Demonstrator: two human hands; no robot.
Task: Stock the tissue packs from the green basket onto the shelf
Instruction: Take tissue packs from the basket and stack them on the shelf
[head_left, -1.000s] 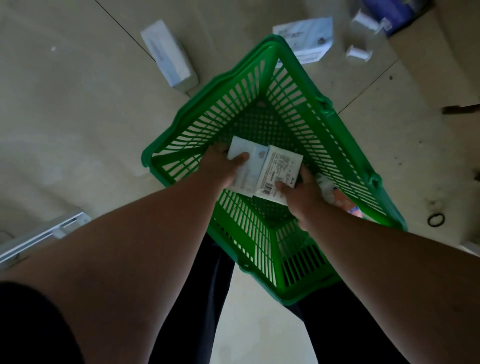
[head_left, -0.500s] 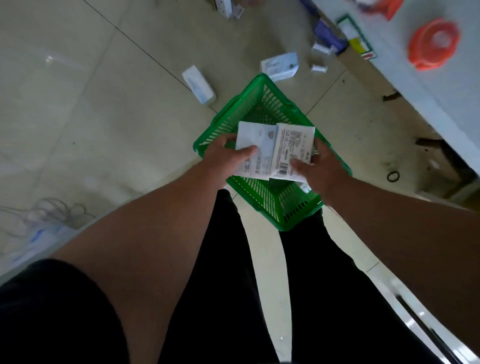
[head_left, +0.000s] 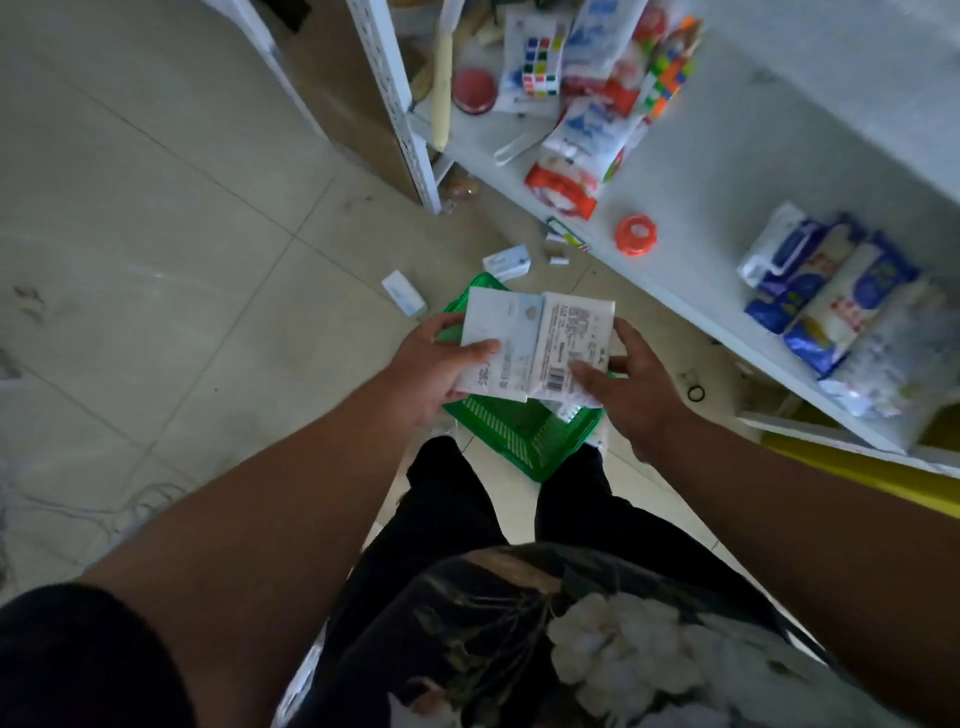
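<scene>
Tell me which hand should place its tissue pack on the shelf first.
Right, probably. The right hand with its tissue pack is on the shelf side; the left hand is farther away.

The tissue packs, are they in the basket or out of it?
Out. Both tissue packs are held side by side by the left hand and right hand above the green basket.

Dim light, dark foreground, wide-angle bending at edges, soft blur

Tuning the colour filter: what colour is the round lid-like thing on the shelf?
Orange-red; the round lid-like thing lies on the white shelf, clearest in the head view.
</scene>
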